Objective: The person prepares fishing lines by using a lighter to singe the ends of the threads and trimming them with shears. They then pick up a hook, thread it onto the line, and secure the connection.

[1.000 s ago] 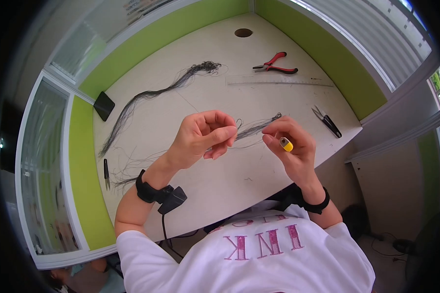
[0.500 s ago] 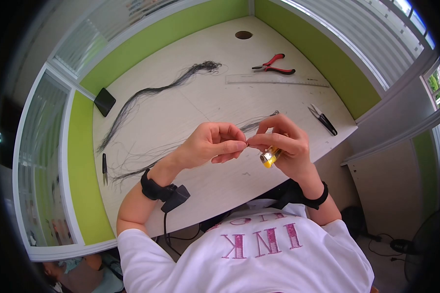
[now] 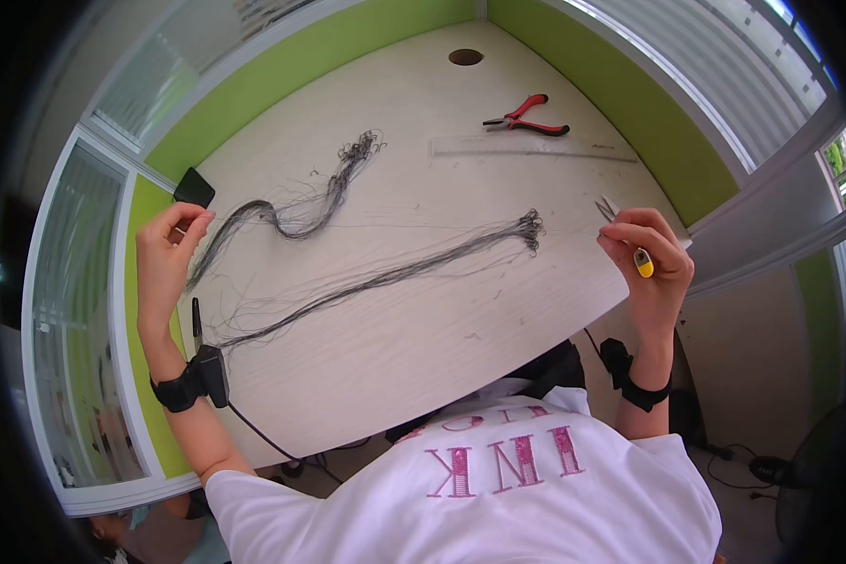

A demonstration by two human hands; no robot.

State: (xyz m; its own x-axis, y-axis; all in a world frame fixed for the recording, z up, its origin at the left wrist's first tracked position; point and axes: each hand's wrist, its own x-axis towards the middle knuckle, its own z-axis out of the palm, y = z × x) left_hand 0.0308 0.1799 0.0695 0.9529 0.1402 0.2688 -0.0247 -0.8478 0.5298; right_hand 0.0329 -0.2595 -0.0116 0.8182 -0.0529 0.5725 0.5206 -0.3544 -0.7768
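My left hand (image 3: 169, 249) is raised over the table's left edge, thumb and fingertips pinched together. At the right edge, my right hand (image 3: 653, 263) has a small yellow-ended lighter (image 3: 643, 262) tucked in its fingers, while its thumb and index fingertip pinch together. A faint fine thread (image 3: 423, 227) runs across between the two hands, its ends too thin to make out. Below it lies a bundle of fine dark strands (image 3: 376, 282) with small hook-like ends at the right. Another strand bundle (image 3: 324, 218) lies curved farther back, its curled ends at the top.
Red-handled pliers (image 3: 528, 120) and a clear ruler (image 3: 526, 148) lie at the back right of the table (image 3: 423, 348). Snips (image 3: 607, 207) are partly behind my right hand. A black-handled tool (image 3: 196, 320) lies at the left edge. Green partitions (image 3: 611, 103) border the table.
My hands have moved from together at the middle to wide apart, left and right. The back strand bundle has shifted and bent into a curve. The lighter stays in my right hand.
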